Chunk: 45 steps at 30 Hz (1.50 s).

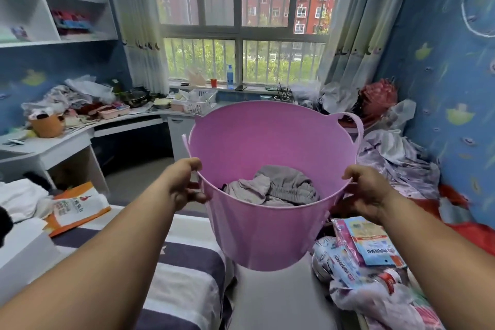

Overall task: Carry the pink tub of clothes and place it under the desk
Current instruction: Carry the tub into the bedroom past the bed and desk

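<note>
The pink tub (267, 238) hangs in the air in front of me, tilted so I look into it. Grey clothes (276, 187) lie crumpled at its bottom. My left hand (184, 182) grips the tub's near-left rim. My right hand (367, 193) grips its near-right rim. One loop handle sticks out at the tub's far right. The white corner desk (67, 139) stands at the left and runs under the window, with a dark open space beneath it.
Clutter covers the desk: an orange basket (48, 124), a white crate (199, 100), trays and bags. A striped bed (184, 273) lies below my arms. Packets and plastic bags (367, 257) pile up at the right, with bedding against the blue wall. Bare floor lies beside the desk.
</note>
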Each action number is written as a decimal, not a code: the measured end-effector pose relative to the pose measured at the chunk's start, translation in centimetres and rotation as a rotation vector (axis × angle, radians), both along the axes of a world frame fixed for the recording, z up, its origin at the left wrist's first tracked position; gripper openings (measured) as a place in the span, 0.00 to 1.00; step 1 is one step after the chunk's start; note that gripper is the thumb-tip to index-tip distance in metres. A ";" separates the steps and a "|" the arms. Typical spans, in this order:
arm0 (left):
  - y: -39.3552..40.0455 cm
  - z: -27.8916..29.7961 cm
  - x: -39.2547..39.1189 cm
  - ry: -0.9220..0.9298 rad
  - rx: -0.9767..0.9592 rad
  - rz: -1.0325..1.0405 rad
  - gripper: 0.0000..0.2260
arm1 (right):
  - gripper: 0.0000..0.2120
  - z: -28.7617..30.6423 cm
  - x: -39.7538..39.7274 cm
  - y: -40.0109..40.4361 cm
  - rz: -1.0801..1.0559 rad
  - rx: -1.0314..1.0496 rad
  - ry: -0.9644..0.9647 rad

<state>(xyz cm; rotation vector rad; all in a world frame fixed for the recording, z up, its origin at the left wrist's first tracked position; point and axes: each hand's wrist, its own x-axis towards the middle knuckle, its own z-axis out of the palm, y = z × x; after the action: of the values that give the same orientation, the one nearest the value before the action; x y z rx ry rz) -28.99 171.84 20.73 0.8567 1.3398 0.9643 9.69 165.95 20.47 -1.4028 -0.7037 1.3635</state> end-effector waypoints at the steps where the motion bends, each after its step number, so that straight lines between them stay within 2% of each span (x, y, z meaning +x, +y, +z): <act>1: 1.6 0.0 0.0 0.004 -0.004 0.003 0.20 | 0.16 -0.1 -0.1 2.0 0.014 -0.007 0.002; 4: 4.3 0.1 0.1 0.013 -0.001 0.014 0.18 | 0.16 0.1 0.1 5.5 0.042 -0.007 -0.008; 12: 13.6 0.2 2.8 0.042 -0.006 0.074 0.09 | 0.22 -0.7 2.6 18.5 0.130 -0.032 0.025; 18: 21.0 0.2 5.6 0.030 -0.009 0.161 0.19 | 0.22 0.0 5.3 27.9 0.197 -0.026 0.034; 21: 23.3 0.6 6.7 0.026 -0.006 0.189 0.16 | 0.23 0.7 5.9 31.6 0.228 -0.003 0.009; 24: 26.0 0.8 7.7 0.035 -0.020 0.231 0.08 | 0.24 0.9 6.5 35.4 0.265 -0.018 0.019; 27: 28.8 1.2 7.9 0.041 -0.013 0.255 0.11 | 0.25 1.0 6.5 39.0 0.289 -0.013 0.031; 30: 31.5 1.3 7.5 0.042 -0.002 0.288 0.13 | 0.25 0.8 6.1 42.3 0.307 -0.010 0.029; 39: 41.0 -0.3 3.9 0.059 -0.007 0.330 0.10 | 0.31 -0.7 2.5 53.6 0.334 -0.001 0.026; 45: 47.8 -1.2 -0.6 0.047 -0.019 0.386 0.10 | 0.30 -0.7 -1.9 62.2 0.393 -0.012 0.019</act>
<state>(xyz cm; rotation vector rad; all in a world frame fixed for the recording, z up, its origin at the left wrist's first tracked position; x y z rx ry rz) -29.56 219.66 19.57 0.6188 1.5865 1.2309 7.83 228.15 19.75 -1.3015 -0.9974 1.6824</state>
